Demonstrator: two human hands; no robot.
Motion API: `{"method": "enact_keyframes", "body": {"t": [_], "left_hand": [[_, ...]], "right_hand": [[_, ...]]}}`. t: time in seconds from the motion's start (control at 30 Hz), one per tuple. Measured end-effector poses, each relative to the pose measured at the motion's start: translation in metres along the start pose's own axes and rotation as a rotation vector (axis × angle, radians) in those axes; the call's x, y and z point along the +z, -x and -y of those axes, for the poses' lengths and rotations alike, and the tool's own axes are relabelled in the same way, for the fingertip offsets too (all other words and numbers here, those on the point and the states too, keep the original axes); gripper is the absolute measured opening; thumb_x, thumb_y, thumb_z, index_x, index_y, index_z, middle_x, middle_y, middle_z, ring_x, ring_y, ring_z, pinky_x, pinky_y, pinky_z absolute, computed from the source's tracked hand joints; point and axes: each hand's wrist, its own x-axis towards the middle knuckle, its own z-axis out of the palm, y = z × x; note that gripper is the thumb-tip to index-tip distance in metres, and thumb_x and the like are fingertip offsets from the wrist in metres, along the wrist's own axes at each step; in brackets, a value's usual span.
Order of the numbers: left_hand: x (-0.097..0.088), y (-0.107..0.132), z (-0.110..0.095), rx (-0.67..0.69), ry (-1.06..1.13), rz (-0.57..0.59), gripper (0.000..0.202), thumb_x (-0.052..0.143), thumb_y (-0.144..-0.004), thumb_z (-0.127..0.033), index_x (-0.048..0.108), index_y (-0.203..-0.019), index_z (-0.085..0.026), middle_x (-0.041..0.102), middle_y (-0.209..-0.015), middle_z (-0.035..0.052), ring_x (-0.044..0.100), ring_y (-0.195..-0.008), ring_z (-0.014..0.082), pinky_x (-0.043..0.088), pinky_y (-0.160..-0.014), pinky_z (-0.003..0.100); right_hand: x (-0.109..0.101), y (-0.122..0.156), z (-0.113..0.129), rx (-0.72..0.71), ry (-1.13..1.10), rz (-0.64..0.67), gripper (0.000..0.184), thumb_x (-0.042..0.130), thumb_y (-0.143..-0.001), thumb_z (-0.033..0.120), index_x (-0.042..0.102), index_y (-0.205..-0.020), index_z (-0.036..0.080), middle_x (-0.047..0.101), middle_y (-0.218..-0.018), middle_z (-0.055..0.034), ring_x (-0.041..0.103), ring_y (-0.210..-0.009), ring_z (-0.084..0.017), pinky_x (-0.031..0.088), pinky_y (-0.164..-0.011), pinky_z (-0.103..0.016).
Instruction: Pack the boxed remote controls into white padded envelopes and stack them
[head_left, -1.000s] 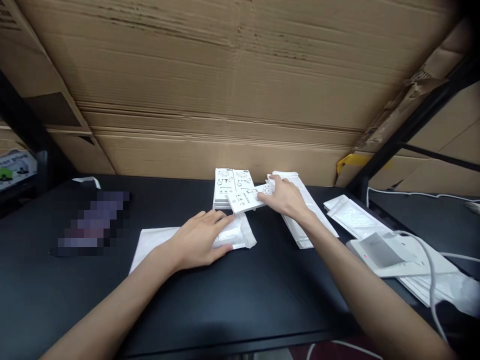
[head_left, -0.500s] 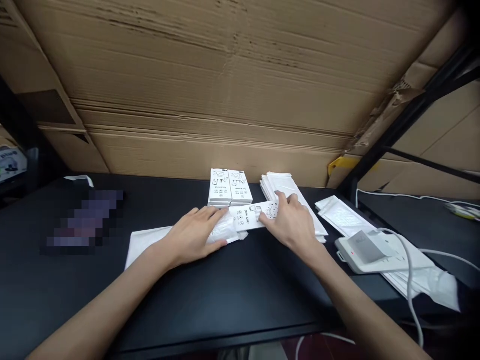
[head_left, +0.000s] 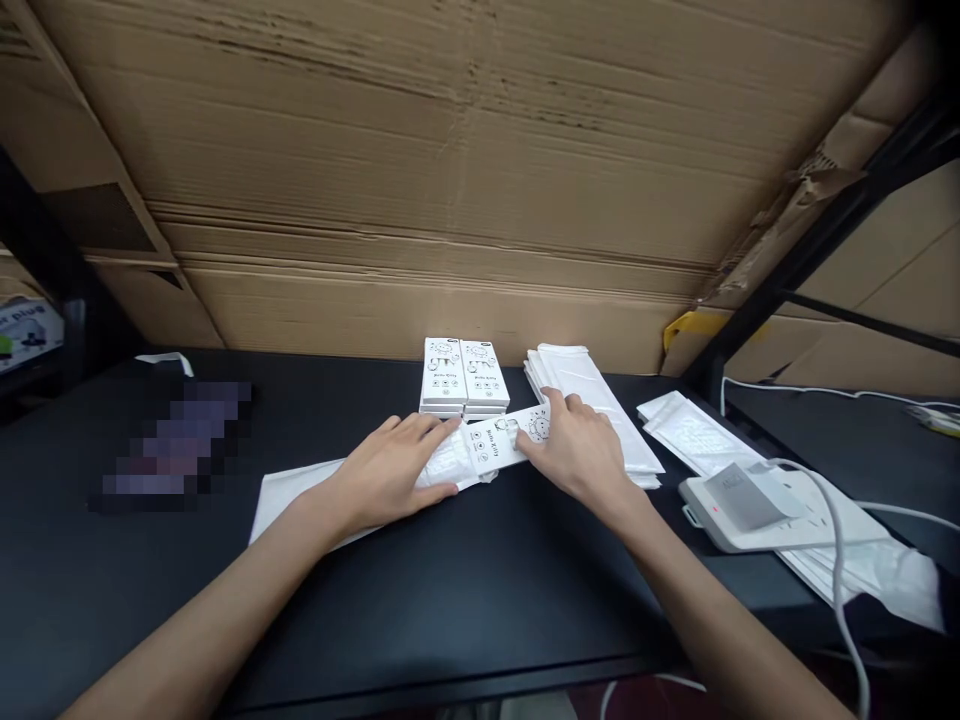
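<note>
Across the bottom of the frame runs the black desk (head_left: pixel 450 610). Left of centre, the left hand (head_left: pixel 391 472) spans a white padded mailer (head_left: pixel 289 492), its grip closed around it near the mouth, thumb at the near edge. At centre, the right hand (head_left: pixel 579 445) has its grip pinched on the right end of a white printed box (head_left: pixel 495 442); the box's left end meets the mailer's mouth, and how far inside it sits cannot be told. Toward the right edge, a white power strip (head_left: pixel 718 528) lies over some flat mailers (head_left: pixel 694 432). Beyond the hands, two stacks of matching boxes (head_left: pixel 445 375) stand at centre, with a pile of white mailers (head_left: pixel 589 390) to their right. Brown cardboard (head_left: pixel 450 180) fills the top of the frame
</note>
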Motion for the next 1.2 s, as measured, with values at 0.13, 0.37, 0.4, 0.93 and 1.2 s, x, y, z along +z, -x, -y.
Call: {"method": "enact_keyframes", "body": {"t": [0.13, 0.37, 0.4, 0.93, 1.2], "left_hand": [[-0.001, 0.0, 0.0, 0.0, 0.001, 0.001, 0.068, 0.048, -0.09, -0.055, 0.034, -0.147, -0.023, 0.052, -0.138, 0.0093, 0.052, -0.119, 0.0266, 0.037, -0.099, 0.04], [0.0, -0.001, 0.002, 0.031, 0.01, -0.001, 0.065, 0.048, -0.09, -0.057, 0.04, -0.144, -0.023, 0.056, -0.131, 0.0091, 0.053, -0.113, 0.0259, 0.039, -0.095, 0.039], [0.0, -0.001, 0.002, 0.032, 0.01, -0.002, 0.064, 0.048, -0.09, -0.057, 0.041, -0.143, -0.023, 0.056, -0.131, 0.0091, 0.054, -0.112, 0.0257, 0.039, -0.095, 0.039], [0.001, -0.001, 0.002, 0.014, 0.011, 0.023, 0.064, 0.048, -0.09, -0.056, 0.04, -0.143, -0.022, 0.057, -0.129, 0.0086, 0.054, -0.113, 0.0247, 0.038, -0.097, 0.04], [0.0, 0.0, 0.001, 0.01, 0.004, 0.014, 0.064, 0.049, -0.089, -0.055, 0.041, -0.144, -0.023, 0.058, -0.128, 0.008, 0.056, -0.111, 0.0254, 0.039, -0.096, 0.04]], "right_hand": [[0.001, -0.001, 0.0, -0.028, -0.028, 0.019, 0.063, 0.053, -0.085, 0.044, 0.044, -0.137, 0.01, 0.063, -0.111, -0.0177, 0.062, -0.097, -0.031, 0.041, -0.086, -0.04], [0.008, -0.006, 0.009, -0.067, -0.062, 0.005, 0.062, 0.052, -0.085, 0.041, 0.044, -0.139, 0.011, 0.064, -0.114, -0.0169, 0.06, -0.102, -0.032, 0.041, -0.09, -0.043], [0.01, -0.006, 0.011, -0.073, -0.064, -0.001, 0.061, 0.052, -0.086, 0.041, 0.044, -0.138, 0.011, 0.064, -0.115, -0.017, 0.06, -0.102, -0.033, 0.041, -0.089, -0.043], [0.025, 0.013, 0.02, -0.026, -0.189, 0.042, 0.056, 0.048, -0.09, 0.054, 0.049, -0.133, 0.017, 0.064, -0.108, -0.0128, 0.063, -0.097, -0.028, 0.045, -0.08, -0.036], [0.026, 0.019, 0.027, -0.077, -0.304, 0.062, 0.05, 0.041, -0.095, 0.05, 0.05, -0.132, 0.019, 0.063, -0.114, -0.0123, 0.064, -0.099, -0.027, 0.048, -0.078, -0.034]]}}
